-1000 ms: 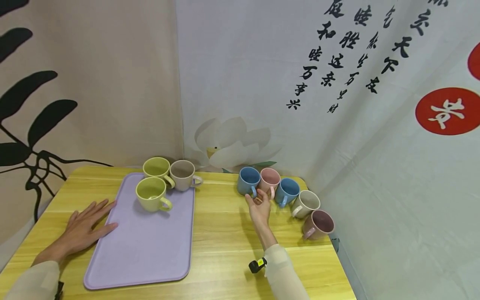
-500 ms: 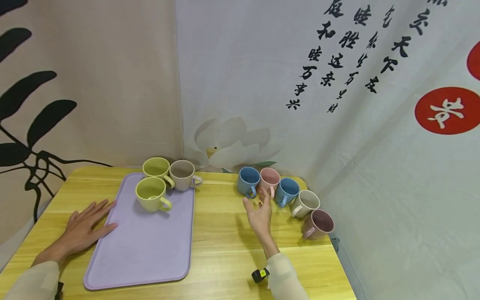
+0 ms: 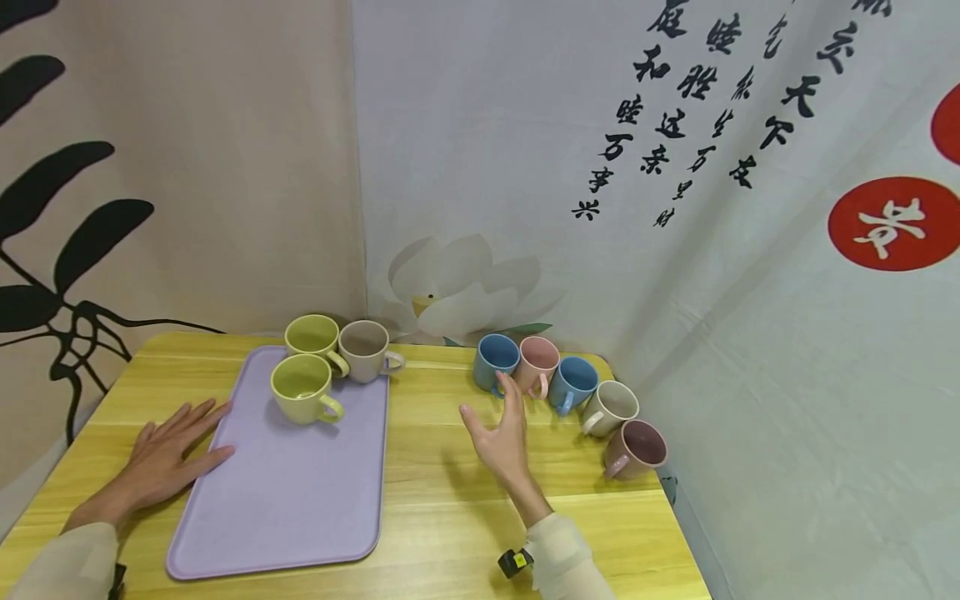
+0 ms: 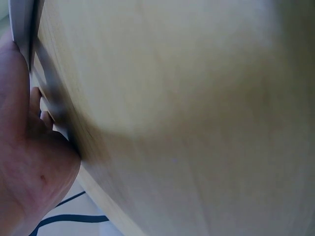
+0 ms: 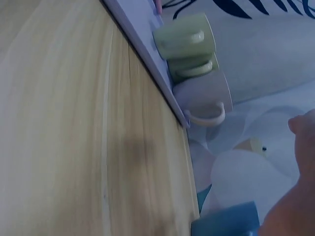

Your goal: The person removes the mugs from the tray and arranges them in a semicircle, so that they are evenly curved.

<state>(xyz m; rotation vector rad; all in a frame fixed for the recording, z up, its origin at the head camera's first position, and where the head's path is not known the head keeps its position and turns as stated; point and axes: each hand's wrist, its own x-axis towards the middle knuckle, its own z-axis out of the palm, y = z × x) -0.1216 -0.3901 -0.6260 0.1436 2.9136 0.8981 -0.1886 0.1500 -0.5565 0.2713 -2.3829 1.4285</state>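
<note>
My left hand (image 3: 168, 454) lies flat with fingers spread, its fingertips and thumb on the left rim of a lilac tray (image 3: 292, 500). Two yellow-green mugs, one in front (image 3: 300, 392) and one behind (image 3: 311, 335), stand at the tray's far end beside a greyish mug (image 3: 364, 350). My right hand (image 3: 501, 442) hovers over the table with thumb and fingers apart, holding nothing. Just beyond its fingertips is a blue mug (image 3: 495, 360), partly covered by them. A pink mug (image 3: 538, 358) stands beside that one. The right wrist view catches the blue mug (image 5: 229, 221) at the bottom.
Further right along the table edge stand a second blue mug (image 3: 574, 382), a cream mug (image 3: 611, 406) and a mauve mug (image 3: 636, 448). Printed curtains hang behind and to the right of the wooden table (image 3: 442, 500).
My right hand has drawn away from the pink and blue mugs, moving left and nearer with its fingers spreading wider. The left hand and all the mugs stay put.
</note>
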